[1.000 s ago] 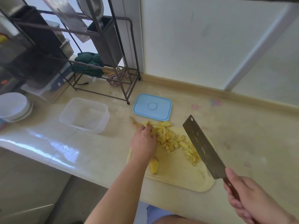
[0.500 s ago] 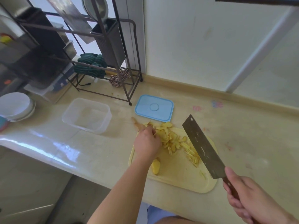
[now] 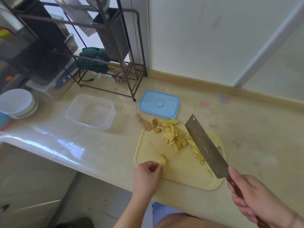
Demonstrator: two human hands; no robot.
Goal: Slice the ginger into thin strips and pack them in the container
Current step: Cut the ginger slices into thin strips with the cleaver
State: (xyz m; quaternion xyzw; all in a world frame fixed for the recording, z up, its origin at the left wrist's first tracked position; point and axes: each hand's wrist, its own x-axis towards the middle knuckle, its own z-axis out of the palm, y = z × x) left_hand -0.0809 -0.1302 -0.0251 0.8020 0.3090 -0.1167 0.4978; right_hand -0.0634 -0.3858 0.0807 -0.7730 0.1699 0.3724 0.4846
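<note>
Your left hand (image 3: 147,174) pinches ginger chunk (image 3: 162,162) at near-left corner of cutting board (image 3: 181,171). Chunk firm, small, probably slick on cut faces: hold by sides, fingertips tucked back. Right hand (image 3: 253,196) grips cleaver (image 3: 206,148) handle, blade raised. Slices (image 3: 174,134) light, loose; container (image 3: 90,111) open, well left.

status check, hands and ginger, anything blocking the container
Left hand pinches ginger chunk on board. Right hand grips cleaver, raised. Container open, path clear.

The cleaver (image 3: 205,147) is dull, stained metal. The container (image 3: 90,111) is clear plastic, its lid (image 3: 159,104) matt blue. The surface (image 3: 65,142) shines glossy.
</note>
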